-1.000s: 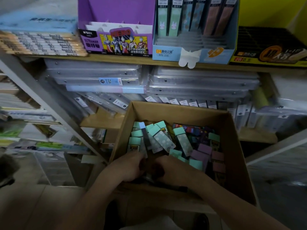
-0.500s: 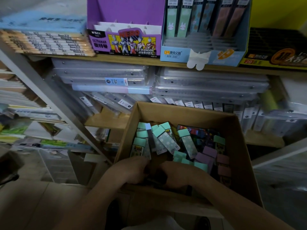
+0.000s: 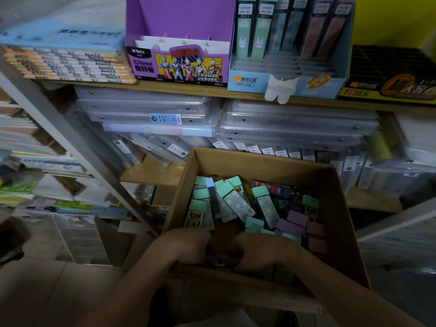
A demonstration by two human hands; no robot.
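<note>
Small packs [image 3: 238, 204], mint- and lilac-capped, loose in cardboard box [image 3: 342, 232].
Left hand [image 3: 188, 246] and right hand [image 3: 259, 252] close together at box's near edge, fingers curled inward over dark item [image 3: 220, 261]; grip cannot be told. Packs heaped toward far wall; shelf [image 3: 165, 87] behind.

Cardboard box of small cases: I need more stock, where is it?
In the head view the cardboard box sits low, right of centre, below the stacked clear folders, with the left hand and right hand inside its near edge.
</note>
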